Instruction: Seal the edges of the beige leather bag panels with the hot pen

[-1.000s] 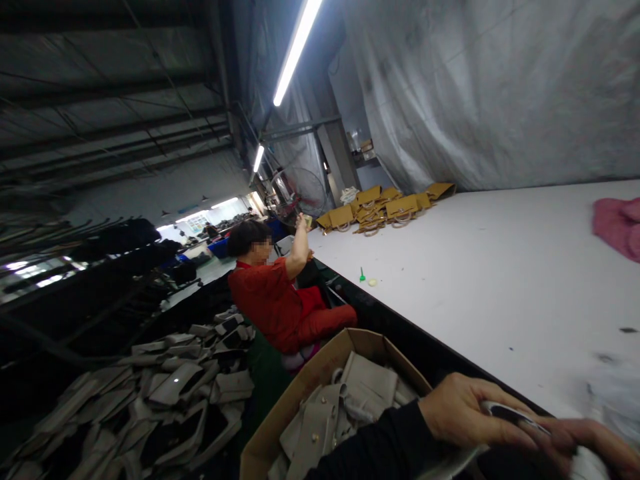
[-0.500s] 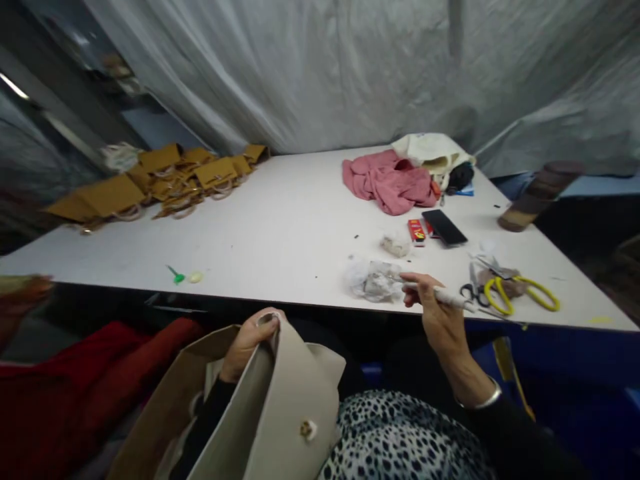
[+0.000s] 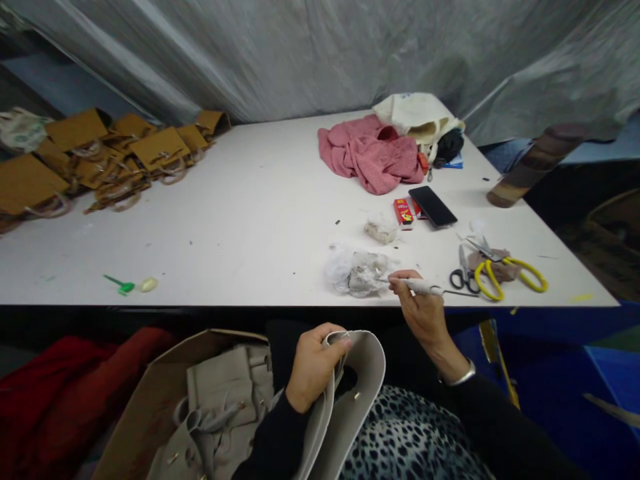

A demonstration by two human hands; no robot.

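Observation:
My left hand (image 3: 320,363) grips the upper edge of a beige bag body (image 3: 367,373), which hangs partly folded over my lap, with a small metal stud showing inside. Between the fingers of my right hand (image 3: 420,310) is a thin tool with a white wrapped handle (image 3: 423,287). Its slim tip points left and meets a crumpled, plastic-wrapped grey-white lump (image 3: 367,272) near the table's front edge. Whether the tip is in the lump or only on it, I cannot tell.
Yellow-handled scissors (image 3: 490,280) and black scissors (image 3: 463,277) lie right of my hand. Behind are a phone (image 3: 433,206), red box (image 3: 403,213) and pink cloth (image 3: 373,153). Brown bags (image 3: 155,150) sit at left; below, a carton (image 3: 135,413) holds beige bags (image 3: 225,387).
My left hand has brought the bag rightward, and its opening now faces up more. The tool's tip remains at the lump. A person's hand at the left edge has gone from view.

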